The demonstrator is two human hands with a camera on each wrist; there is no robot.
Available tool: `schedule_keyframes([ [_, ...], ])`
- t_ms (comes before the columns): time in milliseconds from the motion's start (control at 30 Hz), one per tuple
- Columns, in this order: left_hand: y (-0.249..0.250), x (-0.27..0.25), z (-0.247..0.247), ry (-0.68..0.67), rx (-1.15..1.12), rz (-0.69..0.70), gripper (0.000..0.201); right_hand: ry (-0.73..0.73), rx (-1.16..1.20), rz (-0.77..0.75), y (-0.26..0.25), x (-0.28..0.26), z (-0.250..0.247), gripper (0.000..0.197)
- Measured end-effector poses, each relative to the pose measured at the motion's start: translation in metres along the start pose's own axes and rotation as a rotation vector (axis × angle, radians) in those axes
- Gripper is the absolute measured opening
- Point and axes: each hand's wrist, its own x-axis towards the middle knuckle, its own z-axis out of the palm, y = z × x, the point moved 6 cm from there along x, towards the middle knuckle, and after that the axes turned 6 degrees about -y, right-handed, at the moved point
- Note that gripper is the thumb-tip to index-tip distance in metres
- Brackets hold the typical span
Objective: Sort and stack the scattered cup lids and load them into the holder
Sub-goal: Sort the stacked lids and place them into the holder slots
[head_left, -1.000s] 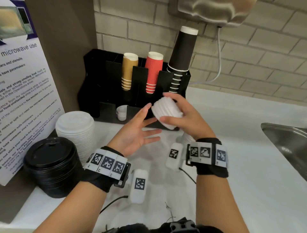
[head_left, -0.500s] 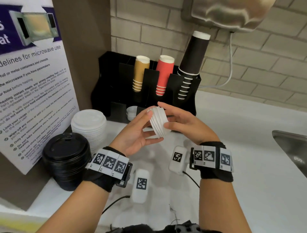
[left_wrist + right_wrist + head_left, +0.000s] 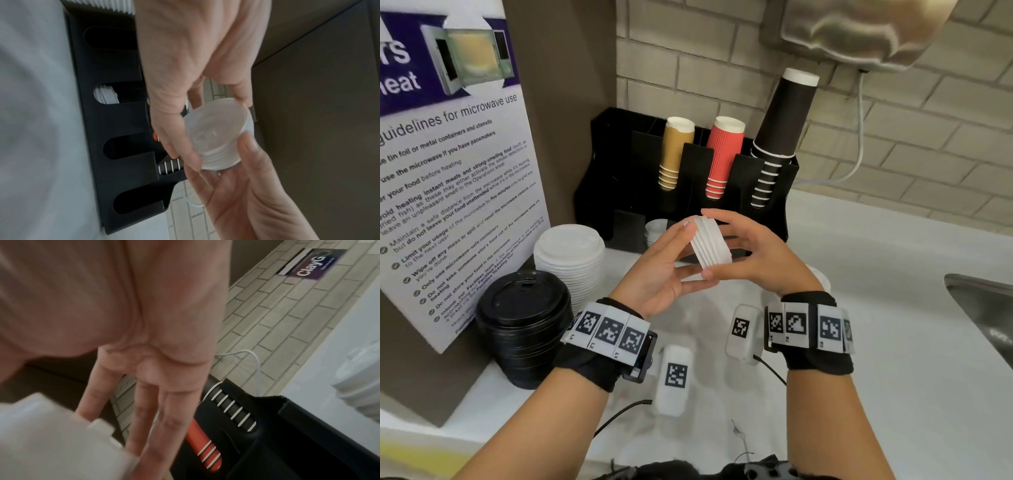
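Fingers of the right hand (image 3: 753,255) are curling around a small stack of white lids (image 3: 709,245), thumb pinching its near edge. Straight, relaxed fingers of the left hand (image 3: 659,270) are pressing its other face, just before the black holder (image 3: 770,178).

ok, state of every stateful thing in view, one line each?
small white lid stack: on edge, held in the air between both hands
left hand: fingers straight, pressing stack
right hand: gripping stack
holder: small white lids in one front slot
black lid stack: on counter
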Motion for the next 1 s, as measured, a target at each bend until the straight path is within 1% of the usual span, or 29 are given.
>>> schedule_keyframes([
  [167,0.002,0.001,-0.003,0.038,-0.007,0.005,0.060,0.051,-0.043,-0.037,0.001,0.007,0.004,0.078],
  [267,0.005,0.002,-0.007,0.056,-0.011,0.009,0.063,0.055,-0.043,-0.054,0.002,0.013,0.006,0.076],
  [367,0.013,0.005,-0.012,0.051,0.044,0.017,0.064,0.058,-0.032,-0.083,-0.001,0.023,0.003,0.074],
  [433,0.026,0.007,-0.021,0.120,0.048,0.046,0.062,0.081,-0.028,-0.109,-0.006,0.037,-0.005,0.073],
  [500,0.044,0.004,-0.034,0.242,-0.002,0.112,0.057,0.130,-0.039,-0.144,-0.014,0.059,-0.016,0.071],
  [567,0.061,-0.002,-0.047,0.325,-0.046,0.181,0.048,0.169,-0.086,-0.165,-0.020,0.090,-0.022,0.069],
  [633,0.072,-0.008,-0.056,0.369,-0.060,0.218,0.035,0.167,-0.201,-0.115,-0.019,0.124,-0.020,0.070],
  [733,0.082,-0.014,-0.065,0.414,-0.042,0.240,0.022,0.082,-0.456,0.026,-0.004,0.168,-0.001,0.076],
  [800,0.083,-0.016,-0.069,0.422,-0.034,0.244,0.019,0.031,-0.596,0.098,0.007,0.184,0.011,0.078],
  [867,0.084,-0.018,-0.071,0.430,-0.030,0.244,0.018,-0.007,-0.733,0.138,0.016,0.192,0.023,0.077],
  [933,0.084,-0.019,-0.073,0.437,-0.029,0.246,0.017,-0.049,-0.933,0.199,0.023,0.199,0.035,0.076],
  [1000,0.085,-0.021,-0.075,0.442,-0.027,0.248,0.017,-0.073,-1.095,0.259,0.028,0.206,0.045,0.071],
])
